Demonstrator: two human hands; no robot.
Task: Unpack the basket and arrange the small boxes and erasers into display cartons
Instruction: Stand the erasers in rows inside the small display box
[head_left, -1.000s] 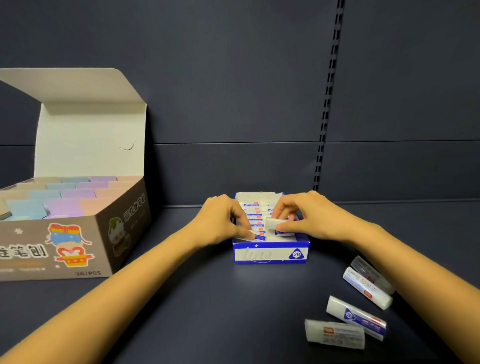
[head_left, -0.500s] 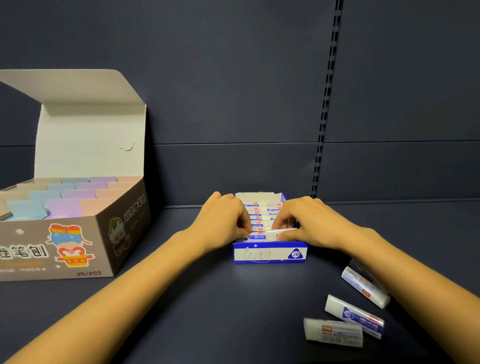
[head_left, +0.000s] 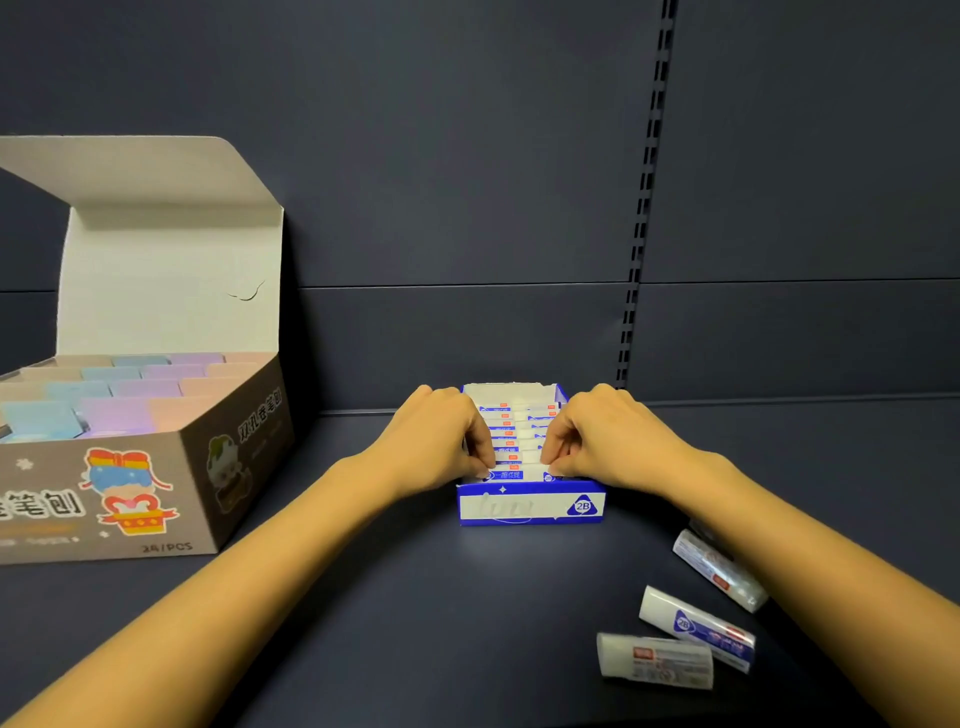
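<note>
Loose erasers (head_left: 696, 626): three in wrappers lie on the dark shelf (head_left: 415, 597), right of the blue carton and nearer the camera. Two of them touch at a corner, and the third lies apart, farther back.
In the way: the right forearm (head_left: 779, 545) crosses just beside the farthest loose eraser and hides whatever is behind it.
Backdrop: a dark back panel (head_left: 467, 182) with a slotted upright (head_left: 644, 208).
Blue carton (head_left: 530, 506): low and open-topped, marked 2B, at the middle of the shelf. It holds a row of erasers (head_left: 519, 431) standing on edge, front to back.
Front eraser (head_left: 511, 474): the nearest in that row, just behind the carton's front wall.
Left hand (head_left: 441, 447): knuckles up and fingers curled, the tips gripping the front eraser's left end. It also hides the carton's left wall.
Right hand (head_left: 608, 441): curled the same way, gripping the right end and covering the right wall.
Brown carton (head_left: 130, 499): far left, well apart from the blue one, with its lid (head_left: 166, 249) upright. It is filled with pastel boxes (head_left: 130, 389) in blue, purple and peach rows.
</note>
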